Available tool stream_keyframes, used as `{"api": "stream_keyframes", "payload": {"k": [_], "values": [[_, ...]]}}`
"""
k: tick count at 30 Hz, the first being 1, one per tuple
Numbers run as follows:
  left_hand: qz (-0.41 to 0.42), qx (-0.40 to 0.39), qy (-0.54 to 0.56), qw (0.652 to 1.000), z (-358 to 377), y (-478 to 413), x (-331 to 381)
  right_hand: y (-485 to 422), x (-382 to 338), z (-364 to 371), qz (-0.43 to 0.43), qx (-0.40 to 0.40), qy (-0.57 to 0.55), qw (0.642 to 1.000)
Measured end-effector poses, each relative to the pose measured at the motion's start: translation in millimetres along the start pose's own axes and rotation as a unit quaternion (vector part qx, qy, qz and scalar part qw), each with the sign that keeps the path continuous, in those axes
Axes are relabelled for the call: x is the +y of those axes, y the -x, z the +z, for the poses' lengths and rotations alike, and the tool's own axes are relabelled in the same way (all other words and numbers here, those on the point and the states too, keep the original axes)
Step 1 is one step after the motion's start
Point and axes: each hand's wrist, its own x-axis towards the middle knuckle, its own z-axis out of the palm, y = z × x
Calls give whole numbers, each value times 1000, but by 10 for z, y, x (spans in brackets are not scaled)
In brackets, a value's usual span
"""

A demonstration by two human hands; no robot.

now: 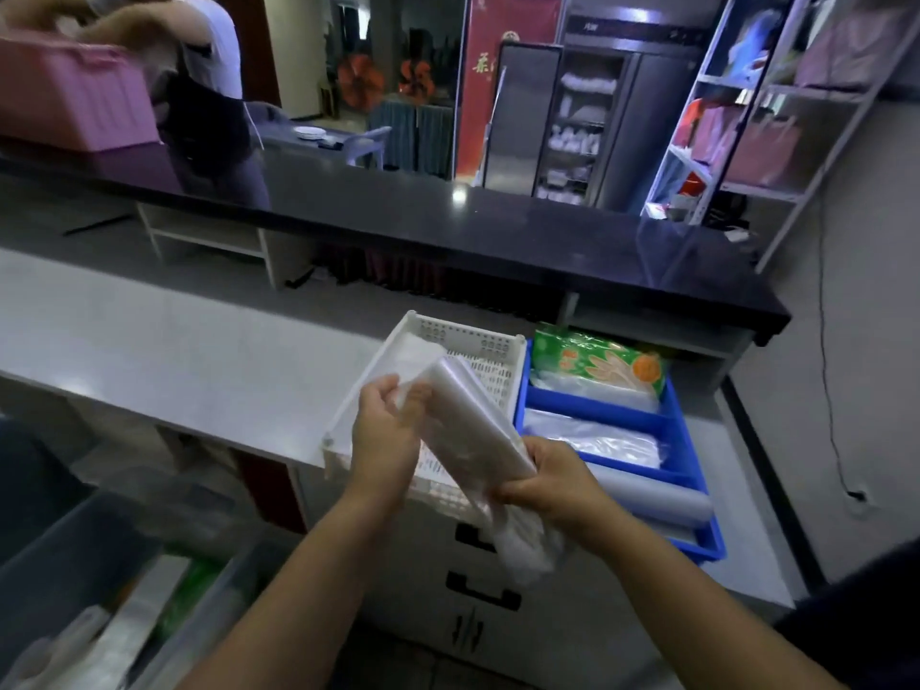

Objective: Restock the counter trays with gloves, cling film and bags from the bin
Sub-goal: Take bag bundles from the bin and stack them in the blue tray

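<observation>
While it hangs tilted above the white tray, the pack of clear bags is gripped at both ends: left hand fingers curled round the top, right hand fingers round the bottom. Just beside, a blue tray holds gloves and cling film.

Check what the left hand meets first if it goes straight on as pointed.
Probably the white perforated plastic tray: the left hand, holding the stack of clear plastic bags, points toward its back wall. Height above it is unclear.
</observation>
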Motion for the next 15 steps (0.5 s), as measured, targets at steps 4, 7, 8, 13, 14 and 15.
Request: {"api": "stream_keyframes", "payload": {"k": [4,7,8,13,14,15], "values": [[246,-25,-314,917,425,45,92,61,308,-528,20,33,112,993],[409,-131,-535,728,816,23,138,53,461,-812,12,43,198,979],[435,-160,-577,672,951,-6,142,43,498,-889,6,51,226,973],[453,-272,-618,582,1552,-250,134,-12,686,-1211,-37,89,380,920],[438,-294,-611,590,1635,-300,107,-25,727,-1269,-38,88,394,914],[422,-312,-600,604,1711,-352,74,-47,770,-1324,-36,86,404,910]]}}
